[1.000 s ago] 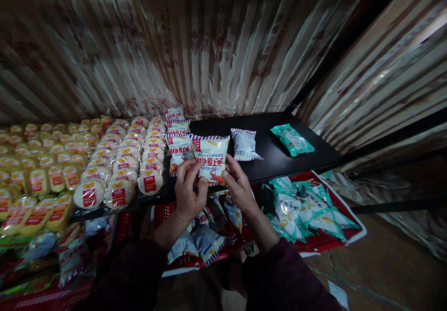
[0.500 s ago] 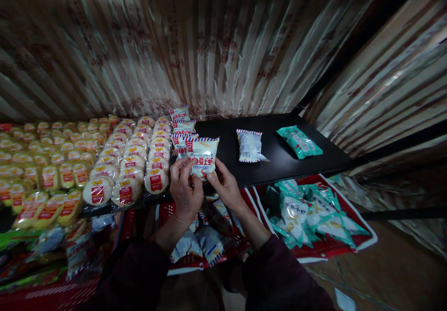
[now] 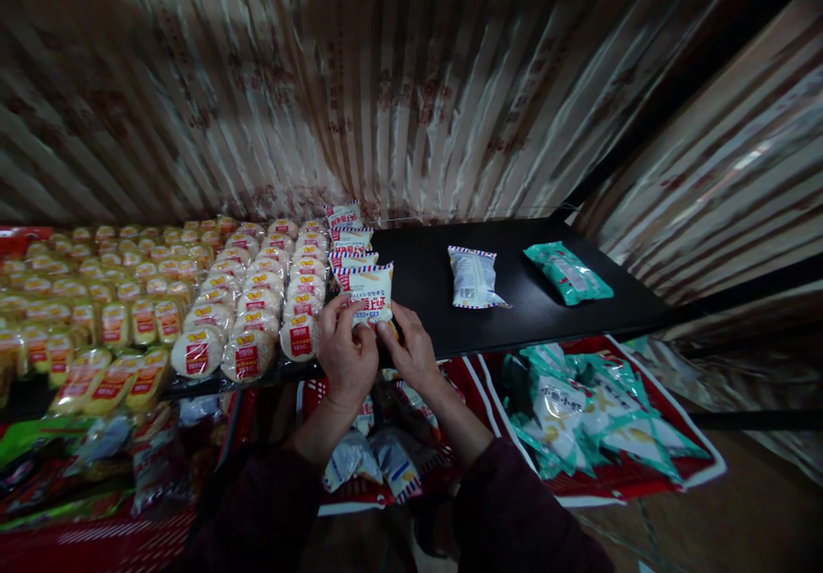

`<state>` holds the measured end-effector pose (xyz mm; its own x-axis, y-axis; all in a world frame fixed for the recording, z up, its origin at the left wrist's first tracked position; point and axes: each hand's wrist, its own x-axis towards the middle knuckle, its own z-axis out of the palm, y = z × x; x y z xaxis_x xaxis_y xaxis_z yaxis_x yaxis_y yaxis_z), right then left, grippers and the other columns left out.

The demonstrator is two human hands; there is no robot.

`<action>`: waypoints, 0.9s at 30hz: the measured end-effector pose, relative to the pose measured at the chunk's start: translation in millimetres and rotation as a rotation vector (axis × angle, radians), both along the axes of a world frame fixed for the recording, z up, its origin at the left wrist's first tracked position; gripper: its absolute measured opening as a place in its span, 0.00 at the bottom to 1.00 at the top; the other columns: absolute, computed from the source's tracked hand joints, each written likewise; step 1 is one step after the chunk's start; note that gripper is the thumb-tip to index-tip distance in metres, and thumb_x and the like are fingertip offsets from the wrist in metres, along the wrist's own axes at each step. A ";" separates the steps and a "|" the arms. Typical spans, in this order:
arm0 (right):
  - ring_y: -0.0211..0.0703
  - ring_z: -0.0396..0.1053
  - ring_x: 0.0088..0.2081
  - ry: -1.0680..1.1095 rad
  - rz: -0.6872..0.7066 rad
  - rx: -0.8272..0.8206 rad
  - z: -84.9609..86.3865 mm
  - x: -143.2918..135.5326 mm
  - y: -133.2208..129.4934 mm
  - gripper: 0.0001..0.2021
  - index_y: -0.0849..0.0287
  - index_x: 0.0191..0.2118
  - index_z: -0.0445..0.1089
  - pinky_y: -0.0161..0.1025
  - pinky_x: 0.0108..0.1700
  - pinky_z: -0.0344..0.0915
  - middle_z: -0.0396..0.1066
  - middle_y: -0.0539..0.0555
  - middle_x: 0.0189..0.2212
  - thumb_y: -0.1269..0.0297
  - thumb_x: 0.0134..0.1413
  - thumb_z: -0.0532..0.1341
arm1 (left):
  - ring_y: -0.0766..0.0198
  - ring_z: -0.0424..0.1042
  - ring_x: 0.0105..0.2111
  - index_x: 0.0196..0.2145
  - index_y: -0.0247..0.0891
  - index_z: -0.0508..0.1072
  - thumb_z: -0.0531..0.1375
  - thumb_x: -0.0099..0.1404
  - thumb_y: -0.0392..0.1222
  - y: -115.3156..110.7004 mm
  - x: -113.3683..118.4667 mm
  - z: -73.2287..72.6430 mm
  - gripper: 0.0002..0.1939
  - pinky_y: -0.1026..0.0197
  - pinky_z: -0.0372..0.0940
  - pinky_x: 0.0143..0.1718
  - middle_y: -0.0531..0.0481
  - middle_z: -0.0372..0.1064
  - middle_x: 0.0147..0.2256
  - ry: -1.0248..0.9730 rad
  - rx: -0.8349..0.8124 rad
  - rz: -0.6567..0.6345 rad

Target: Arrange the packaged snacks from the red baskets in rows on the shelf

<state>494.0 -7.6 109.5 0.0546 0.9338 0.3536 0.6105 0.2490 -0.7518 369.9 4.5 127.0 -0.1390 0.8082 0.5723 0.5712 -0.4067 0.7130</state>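
A white snack bag (image 3: 375,283) with red lettering and a striped top edge stands at the front of the black shelf (image 3: 415,251). My left hand (image 3: 347,350) grips its lower left side with bent fingers. On its lower right side, my right hand (image 3: 415,352) presses with thumb and fingers. Directly behind it, several matching bags (image 3: 351,238) form a column running to the back. Left of that column are rows of round rice crackers (image 3: 300,335) in clear wrappers.
Farther right on the shelf lie a striped bag (image 3: 474,279), back side up, and a green bag (image 3: 568,272). Below, a red basket (image 3: 485,397) holds striped bags and another red basket (image 3: 698,444) holds green bags. Yellow packaged cakes (image 3: 116,324) fill the left; a plastic-like curtain (image 3: 417,110) hangs behind.
Both hands have shifted the snack bag slightly left along the shelf, closer in line with the column. The camera view has turned a little, so the surroundings appear farther right.
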 end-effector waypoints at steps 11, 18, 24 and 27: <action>0.53 0.61 0.57 -0.023 -0.018 0.006 -7.2 -2.2 2.7 0.26 0.58 0.60 0.60 0.53 0.59 0.58 0.64 0.61 0.56 0.52 0.59 0.53 | 0.51 0.64 0.47 0.40 0.37 0.73 0.56 0.56 0.31 0.0 -0.5 1.2 0.14 0.45 0.59 0.50 0.42 0.68 0.46 0.115 -0.045 0.074; 0.54 0.65 0.53 0.000 0.006 -0.072 -6.3 -3.3 3.0 0.27 0.59 0.61 0.58 0.53 0.55 0.62 0.68 0.62 0.52 0.55 0.58 0.54 | 0.49 0.62 0.50 0.43 0.38 0.72 0.57 0.56 0.32 0.1 1.1 -0.5 0.16 0.44 0.58 0.51 0.41 0.65 0.50 0.166 -0.043 0.055; 0.54 0.64 0.54 0.040 -0.001 -0.092 -6.5 -1.9 2.7 0.28 0.60 0.62 0.56 0.53 0.56 0.62 0.66 0.62 0.55 0.56 0.58 0.54 | 0.49 0.62 0.51 0.43 0.39 0.72 0.56 0.56 0.31 0.2 1.8 -3.6 0.17 0.45 0.58 0.51 0.42 0.63 0.50 0.183 -0.018 0.057; 0.54 0.62 0.57 0.090 0.003 -0.084 -5.5 -0.7 1.6 0.30 0.59 0.63 0.54 0.54 0.58 0.59 0.63 0.61 0.58 0.56 0.57 0.56 | 0.49 0.60 0.53 0.44 0.39 0.71 0.56 0.56 0.31 -1.2 2.4 -3.1 0.17 0.45 0.56 0.53 0.41 0.61 0.52 0.204 0.025 0.020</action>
